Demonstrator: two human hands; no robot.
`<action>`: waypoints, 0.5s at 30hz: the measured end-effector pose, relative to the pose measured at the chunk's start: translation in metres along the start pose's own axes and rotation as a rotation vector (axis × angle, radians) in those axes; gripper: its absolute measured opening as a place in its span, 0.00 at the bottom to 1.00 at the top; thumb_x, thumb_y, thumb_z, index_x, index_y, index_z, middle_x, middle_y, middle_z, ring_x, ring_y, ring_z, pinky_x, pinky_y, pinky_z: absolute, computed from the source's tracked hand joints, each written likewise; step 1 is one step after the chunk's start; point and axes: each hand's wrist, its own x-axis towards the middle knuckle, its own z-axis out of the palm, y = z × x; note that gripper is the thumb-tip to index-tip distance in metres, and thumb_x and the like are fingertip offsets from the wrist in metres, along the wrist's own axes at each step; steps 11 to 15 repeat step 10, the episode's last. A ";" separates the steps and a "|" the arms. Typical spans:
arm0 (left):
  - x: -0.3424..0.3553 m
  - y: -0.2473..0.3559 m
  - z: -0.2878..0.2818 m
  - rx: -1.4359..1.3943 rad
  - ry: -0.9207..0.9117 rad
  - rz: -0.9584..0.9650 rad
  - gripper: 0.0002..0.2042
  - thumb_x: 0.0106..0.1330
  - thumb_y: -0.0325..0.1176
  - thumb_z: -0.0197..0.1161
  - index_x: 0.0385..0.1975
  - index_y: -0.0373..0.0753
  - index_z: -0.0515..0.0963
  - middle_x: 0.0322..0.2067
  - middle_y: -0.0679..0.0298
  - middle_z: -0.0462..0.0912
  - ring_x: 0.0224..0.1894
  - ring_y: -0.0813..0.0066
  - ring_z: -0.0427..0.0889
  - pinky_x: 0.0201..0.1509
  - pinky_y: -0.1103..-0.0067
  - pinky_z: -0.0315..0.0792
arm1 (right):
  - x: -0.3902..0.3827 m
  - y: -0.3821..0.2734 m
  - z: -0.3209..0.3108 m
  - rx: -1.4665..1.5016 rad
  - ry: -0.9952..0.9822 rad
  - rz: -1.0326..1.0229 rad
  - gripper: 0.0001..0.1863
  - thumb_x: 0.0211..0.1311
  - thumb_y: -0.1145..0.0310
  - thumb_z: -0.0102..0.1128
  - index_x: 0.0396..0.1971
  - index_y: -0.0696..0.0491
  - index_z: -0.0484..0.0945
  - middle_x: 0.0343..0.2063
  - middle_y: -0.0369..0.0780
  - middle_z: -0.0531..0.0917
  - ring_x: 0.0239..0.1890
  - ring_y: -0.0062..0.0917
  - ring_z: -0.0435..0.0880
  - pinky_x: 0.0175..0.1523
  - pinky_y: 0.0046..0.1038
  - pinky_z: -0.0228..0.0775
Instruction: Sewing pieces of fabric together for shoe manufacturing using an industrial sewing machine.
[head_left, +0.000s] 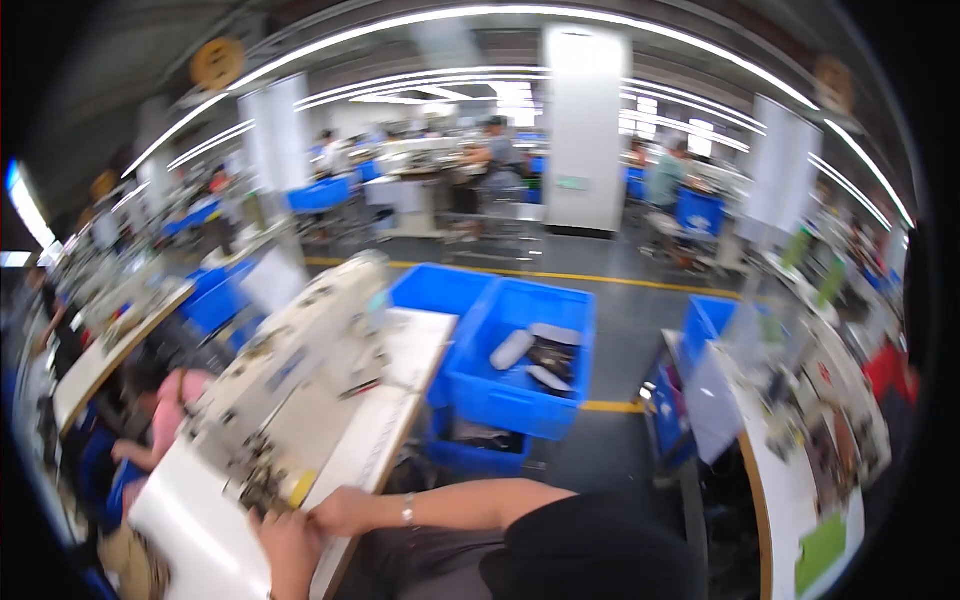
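Observation:
Both my hands are close together at the stitching end of a white industrial sewing machine (300,340), at the lower left. My left hand (287,545) has its fingers bent and drawn together just below the metal presser parts (258,475). My right hand (343,511) reaches across from the right, its fingertips closed against the left hand. Whatever lies between the fingers is hidden and blurred. A small yellow piece (302,488) sits on the machine just above the right hand. Beneath the machine is a white worktable (185,510).
Blue plastic bins (575,345) stand beyond the table, one holding grey and dark shoe-like pieces (550,355). At right, another sewing machine (845,400) stands on a table with a green sheet (822,555). A person in pink (175,415) sits at left. A white pillar (585,130) rises behind.

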 end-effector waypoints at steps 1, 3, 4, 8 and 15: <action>0.002 0.001 -0.003 -0.008 0.014 0.023 0.01 0.49 0.30 0.63 0.20 0.43 0.81 0.20 0.60 0.79 0.34 0.58 0.79 0.58 0.54 0.63 | -0.001 -0.009 -0.009 0.009 0.040 0.030 0.10 0.58 0.61 0.56 0.26 0.51 0.79 0.23 0.42 0.83 0.24 0.41 0.84 0.28 0.41 0.77; 0.004 0.003 -0.002 -0.016 -0.061 0.003 0.02 0.48 0.31 0.63 0.17 0.44 0.80 0.21 0.62 0.81 0.33 0.63 0.80 0.56 0.57 0.63 | -0.005 -0.008 -0.008 -0.068 0.037 0.002 0.08 0.57 0.62 0.58 0.25 0.50 0.79 0.21 0.40 0.81 0.21 0.39 0.82 0.25 0.40 0.75; 0.009 0.002 -0.001 -0.057 -0.091 0.020 0.02 0.48 0.32 0.63 0.19 0.45 0.80 0.21 0.63 0.81 0.33 0.64 0.80 0.55 0.59 0.64 | -0.010 -0.003 -0.006 -0.040 0.107 -0.044 0.08 0.56 0.62 0.59 0.26 0.50 0.79 0.21 0.39 0.80 0.22 0.38 0.82 0.25 0.39 0.75; -0.006 -0.007 0.001 0.096 -0.173 -0.067 0.09 0.53 0.37 0.66 0.33 0.44 0.79 0.27 0.64 0.81 0.38 0.65 0.81 0.60 0.59 0.64 | -0.007 -0.008 -0.023 0.170 0.083 -0.126 0.11 0.65 0.59 0.59 0.30 0.50 0.82 0.30 0.40 0.85 0.33 0.33 0.86 0.35 0.36 0.79; -0.019 -0.015 -0.019 0.213 -0.231 -0.147 0.12 0.54 0.39 0.67 0.37 0.44 0.79 0.29 0.64 0.81 0.40 0.66 0.81 0.61 0.60 0.63 | 0.010 -0.014 -0.009 0.355 0.103 -0.217 0.12 0.65 0.58 0.60 0.33 0.50 0.83 0.33 0.41 0.86 0.37 0.32 0.87 0.40 0.35 0.81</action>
